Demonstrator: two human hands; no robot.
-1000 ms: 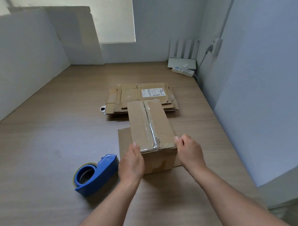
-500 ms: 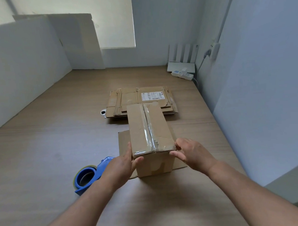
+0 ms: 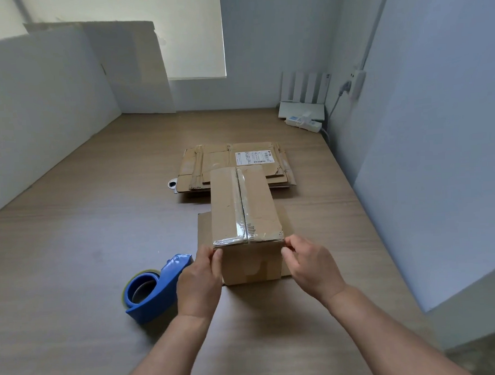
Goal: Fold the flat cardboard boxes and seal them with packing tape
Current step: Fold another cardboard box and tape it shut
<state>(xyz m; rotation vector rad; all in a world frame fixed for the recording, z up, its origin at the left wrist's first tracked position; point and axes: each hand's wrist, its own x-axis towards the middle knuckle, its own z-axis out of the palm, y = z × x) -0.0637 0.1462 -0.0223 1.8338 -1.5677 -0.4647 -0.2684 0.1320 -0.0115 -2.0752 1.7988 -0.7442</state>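
Both hands have drawn back to the near corners since half a second ago, when the left thumb lay over the top edge and the right palm hung loose beside the box.

Now we see the left hand (image 3: 200, 277) grasping the near-left corner, thumb on the front face and fingers round the side. The right hand (image 3: 312, 266) sits at the near-right corner with thumb and forefinger curled. Their tips meet the cardboard, but we cannot tell whether they pinch the tape end or only touch it.

The box (image 3: 244, 213) stands at the frame's centre, folded up, with tape (image 3: 240, 204) running down its top seam and across the near edge. That near strip looks wrinkled, so we judge a hard rub or a tug at the right corner could lift it or tear it.

Under the box lies a loose sheet (image 3: 204, 231). A sideways push may slide the box and skew the seal.

Just left of the left wrist, lower left of centre, rests the dispenser (image 3: 157, 287). A quick pull back could knock it, or catch skin on its cutting edge.

Above the box in the frame, the flat boxes (image 3: 211, 163) wait on the table (image 3: 73, 251), not yet folded.
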